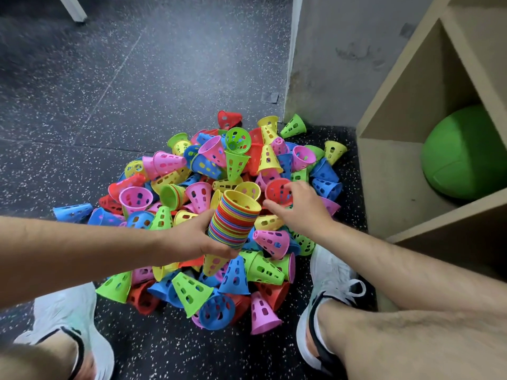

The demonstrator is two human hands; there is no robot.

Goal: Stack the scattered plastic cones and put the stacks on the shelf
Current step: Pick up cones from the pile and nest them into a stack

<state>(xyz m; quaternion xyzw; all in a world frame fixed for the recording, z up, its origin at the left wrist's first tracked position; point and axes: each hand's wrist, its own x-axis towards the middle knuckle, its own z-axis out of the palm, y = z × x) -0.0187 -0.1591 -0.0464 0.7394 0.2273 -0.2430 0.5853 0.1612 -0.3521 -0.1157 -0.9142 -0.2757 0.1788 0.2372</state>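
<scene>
A big heap of scattered plastic cones (208,204) in pink, blue, yellow, green and red lies on the dark floor between my feet. My left hand (192,237) grips a tall nested stack of cones (233,220), tilted with its wide mouth up and a yellow cone on top. My right hand (301,207) reaches over the heap, its fingers touching the rim of a red cone (277,192) that lies with its mouth toward me. Whether the fingers have closed on that cone is unclear. The wooden shelf (397,165) stands at the right.
A green ball (463,154) sits in the shelf's lower compartment. A grey wall corner (315,64) rises behind the heap. My white shoes (329,292) flank the heap. Speckled dark floor (109,91) stretches to the left and back.
</scene>
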